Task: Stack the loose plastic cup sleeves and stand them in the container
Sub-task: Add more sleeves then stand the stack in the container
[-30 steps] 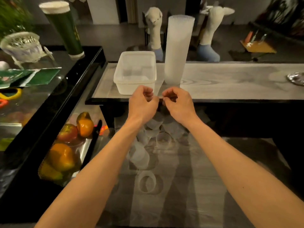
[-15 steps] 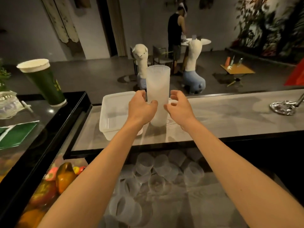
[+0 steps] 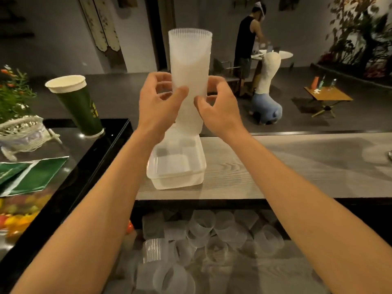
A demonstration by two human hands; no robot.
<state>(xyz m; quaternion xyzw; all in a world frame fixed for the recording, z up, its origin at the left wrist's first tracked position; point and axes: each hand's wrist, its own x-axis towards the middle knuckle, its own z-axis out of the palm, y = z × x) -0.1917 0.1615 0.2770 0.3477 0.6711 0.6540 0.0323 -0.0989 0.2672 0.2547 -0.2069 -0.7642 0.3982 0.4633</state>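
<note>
as hands clasp, stack hangs upright.

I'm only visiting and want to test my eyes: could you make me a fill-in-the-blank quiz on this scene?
1. The number of hands gripping the stack, counting the left hand and the right hand, is ____.
2. The stack is held ____, not lying flat.
3. The cup left of the container is dark ____.
Missing words: two; upright; green.
</note>
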